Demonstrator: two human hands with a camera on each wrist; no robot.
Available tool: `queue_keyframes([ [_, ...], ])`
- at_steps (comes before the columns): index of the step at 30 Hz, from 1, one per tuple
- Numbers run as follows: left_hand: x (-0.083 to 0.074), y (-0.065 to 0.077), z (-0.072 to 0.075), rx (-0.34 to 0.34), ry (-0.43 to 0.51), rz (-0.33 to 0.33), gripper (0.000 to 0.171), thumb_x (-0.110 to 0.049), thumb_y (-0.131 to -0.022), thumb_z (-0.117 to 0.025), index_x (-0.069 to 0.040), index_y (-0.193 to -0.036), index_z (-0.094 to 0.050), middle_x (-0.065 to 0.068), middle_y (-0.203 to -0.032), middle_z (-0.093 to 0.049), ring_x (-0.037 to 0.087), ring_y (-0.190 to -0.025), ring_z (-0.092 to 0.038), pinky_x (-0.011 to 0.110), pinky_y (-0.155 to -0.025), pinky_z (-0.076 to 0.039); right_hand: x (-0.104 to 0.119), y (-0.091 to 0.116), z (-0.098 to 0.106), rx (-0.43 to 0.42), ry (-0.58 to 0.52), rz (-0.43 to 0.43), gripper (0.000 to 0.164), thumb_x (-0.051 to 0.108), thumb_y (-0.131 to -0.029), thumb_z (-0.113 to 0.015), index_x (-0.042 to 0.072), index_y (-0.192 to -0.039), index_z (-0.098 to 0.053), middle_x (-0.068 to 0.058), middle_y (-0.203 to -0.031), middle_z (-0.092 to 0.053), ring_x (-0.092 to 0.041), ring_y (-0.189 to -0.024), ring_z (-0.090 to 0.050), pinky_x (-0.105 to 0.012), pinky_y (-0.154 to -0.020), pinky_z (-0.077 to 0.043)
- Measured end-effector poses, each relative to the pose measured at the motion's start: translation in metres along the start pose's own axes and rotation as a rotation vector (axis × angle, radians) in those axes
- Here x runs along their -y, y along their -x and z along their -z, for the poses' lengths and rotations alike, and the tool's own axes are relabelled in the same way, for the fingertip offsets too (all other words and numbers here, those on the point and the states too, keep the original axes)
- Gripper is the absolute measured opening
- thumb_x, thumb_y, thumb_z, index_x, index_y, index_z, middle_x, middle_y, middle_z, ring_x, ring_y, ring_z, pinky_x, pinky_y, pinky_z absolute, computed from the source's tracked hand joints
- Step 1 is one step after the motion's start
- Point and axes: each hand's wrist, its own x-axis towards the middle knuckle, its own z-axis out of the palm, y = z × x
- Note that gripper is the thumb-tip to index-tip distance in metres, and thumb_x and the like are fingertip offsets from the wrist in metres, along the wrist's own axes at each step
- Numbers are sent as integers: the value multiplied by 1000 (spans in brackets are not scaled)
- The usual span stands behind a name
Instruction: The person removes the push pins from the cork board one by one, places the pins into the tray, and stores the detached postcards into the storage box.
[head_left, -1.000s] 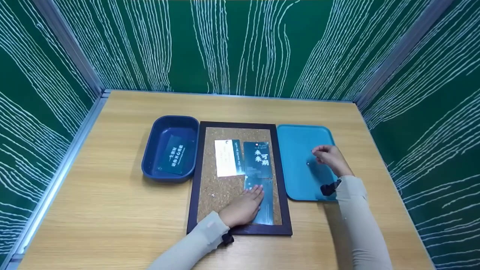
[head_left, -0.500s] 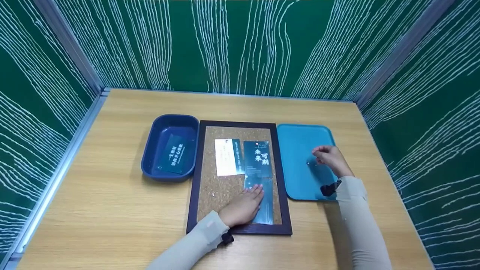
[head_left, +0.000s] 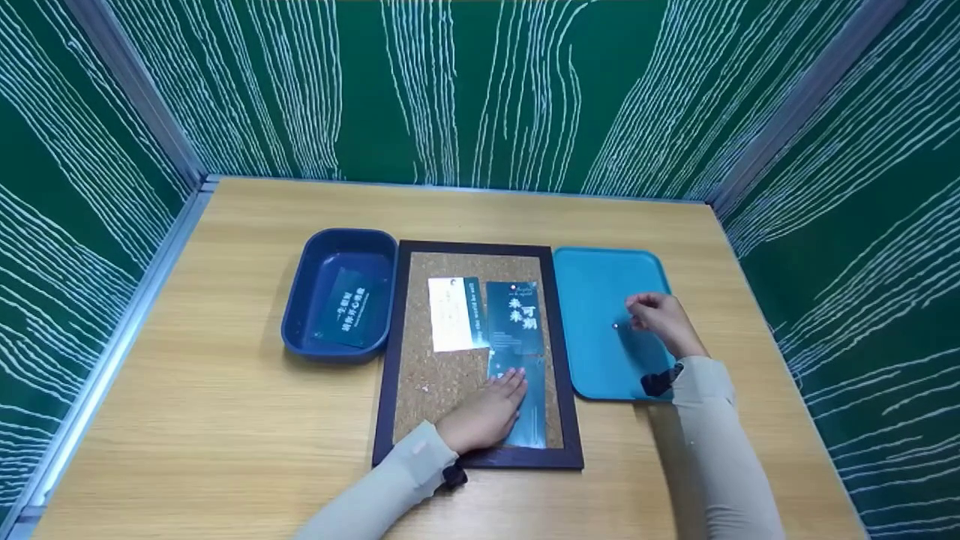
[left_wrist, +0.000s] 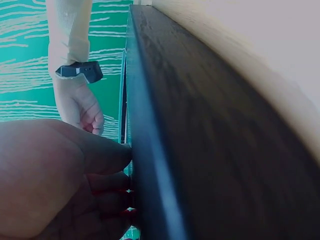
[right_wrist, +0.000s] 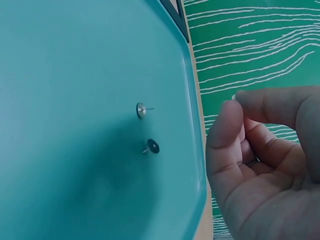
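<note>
My left hand (head_left: 480, 416) presses with straight fingers on a teal card (head_left: 532, 405) at the lower right of a cork board (head_left: 442, 405). Its fingers hide part of that card. Over the blue tray (head_left: 592, 277), my right hand (head_left: 666, 322) pinches thumb and forefinger together; in the right wrist view, a small pale edge of a thumbtack (right_wrist: 233, 97) shows at the fingertips. Two more tacks lie in the tray: a silver thumbtack (right_wrist: 142, 110) and a dark-backed thumbtack (right_wrist: 153, 146). Above the pressed card sits another teal card (head_left: 514, 330) with white lettering, beside a white-and-green card (head_left: 451, 315).
The board has a dark wooden frame (head_left: 480, 459). To its left stands a deep navy bin (head_left: 296, 315) with a teal card (head_left: 349, 307) inside. A small shiny bit (head_left: 426, 388) lies on the cork. Green patterned panels (head_left: 495, 90) enclose the table (head_left: 225, 420).
</note>
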Motion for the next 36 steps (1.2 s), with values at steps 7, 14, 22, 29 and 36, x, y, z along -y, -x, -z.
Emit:
queue_keyframes([
  [7,0,1,0,-3,3,6,50,-20,-101,-44,1,-146,-37,15,-155,-31,29,-144,-30,42,-116,-30,2,5,-10,21,-46,14,44,25,-101,-49,-9,-128,-50,-21,-115,-57,-10,-83,-63,-28,-84,-57],
  [14,0,1,-2,-3,3,13,51,-22,-101,-44,0,-147,-36,15,-156,-30,28,-145,-28,42,-117,-29,6,10,-23,64,-83,2,46,27,-101,-49,-8,-130,-50,-23,-119,-60,-13,-92,-66,-29,-87,-56],
  [22,0,1,-1,-10,7,12,51,-21,-101,-44,0,-147,-36,15,-156,-30,28,-145,-28,42,-117,-29,9,14,-39,132,-153,-19,48,27,-99,-53,-9,-131,-50,-21,-116,-64,-17,-96,-68,-32,-90,-56],
  [29,0,1,0,-14,-1,-1,51,-21,-101,-44,1,-146,-36,16,-155,-30,28,-144,-29,42,-117,-29,12,19,-51,231,-227,-34,46,22,-99,-54,-11,-131,-49,-20,-114,-67,-14,-91,-70,-27,-84,-58],
  [36,1,1,-1,-25,-34,-14,52,-22,-100,-46,1,-145,-38,16,-154,-32,28,-144,-30,41,-116,-30,13,23,-65,309,-321,-98,41,10,-96,-54,-13,-130,-49,-17,-108,-70,-16,-89,-71,-29,-82,-58],
])
